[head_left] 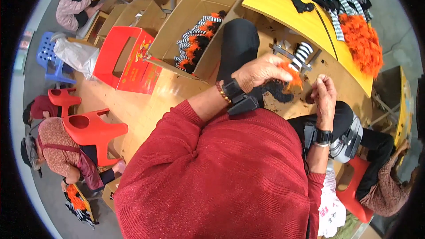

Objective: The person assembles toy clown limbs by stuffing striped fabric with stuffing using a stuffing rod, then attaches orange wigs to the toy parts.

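My left hand (259,71) is closed around a soft piece of orange and black fluffy yarn with a black-and-white striped fabric part (297,68), held over my lap. My right hand (324,90) is just to its right, fingers pinched together on a small part at the piece's edge; what they pinch is too small to tell. Both wrists wear black bands. My red sweater fills the lower middle of the view.
An open cardboard box (177,31) of striped, orange and black pieces stands to my left, beside a red box (128,57). A yellow table (305,17) ahead carries striped pieces and an orange yarn pile (363,42). Red plastic chairs (90,128) and other seated people surround me.
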Demonstrator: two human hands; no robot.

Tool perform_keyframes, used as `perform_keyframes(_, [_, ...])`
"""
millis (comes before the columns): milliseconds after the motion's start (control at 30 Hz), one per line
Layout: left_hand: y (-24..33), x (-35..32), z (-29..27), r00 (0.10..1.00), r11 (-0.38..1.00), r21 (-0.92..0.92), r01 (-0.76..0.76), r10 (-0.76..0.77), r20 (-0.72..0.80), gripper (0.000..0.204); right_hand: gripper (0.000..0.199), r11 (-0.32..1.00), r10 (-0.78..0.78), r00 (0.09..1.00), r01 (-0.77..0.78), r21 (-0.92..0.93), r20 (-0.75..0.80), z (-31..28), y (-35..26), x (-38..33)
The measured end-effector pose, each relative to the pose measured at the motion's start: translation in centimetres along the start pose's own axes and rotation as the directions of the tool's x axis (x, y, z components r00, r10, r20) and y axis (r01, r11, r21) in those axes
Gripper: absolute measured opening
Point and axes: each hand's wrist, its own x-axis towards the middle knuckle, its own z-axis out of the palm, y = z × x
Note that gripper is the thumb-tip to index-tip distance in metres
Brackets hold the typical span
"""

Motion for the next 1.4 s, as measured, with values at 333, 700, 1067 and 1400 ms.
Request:
perform_keyframes(333, [4.8, -7.2, -14.0, 0.633, 0.916, -0.003, -0.4, 0.274, -0.724, 0.023, 0.009, 0.996, 0.076, 0.996, -0.074, -0.046, 0.039, 0.5, 0.8, 0.4])
perform_keyframes(700, [-1.4, -13.8, -21.8, 0.293, 0.988, -0.129, -0.081, -0.1, -0.951, 0.046, 0.01, 0.994, 0.077, 0.996, -0.073, -0.08, 0.043, 0.7, 1.1, 1.2])
perform_keyframes(1067, [6.2, 1.5, -12.6, 0.822, 0.973, 0.069, -0.222, 0.225, -0.524, 0.027, 0.009, 0.986, 0.092, 0.986, -0.07, -0.155, 0.14, 0.8, 1.8, 0.6])
perform_keyframes(1400, [7.5, 16.5, -9.7, 0.849, 0.811, 0.584, -0.034, 0.331, -0.412, 0.023, 0.008, 0.94, 0.102, 0.995, -0.096, -0.328, -0.001, -5.3, 2.5, -0.4])
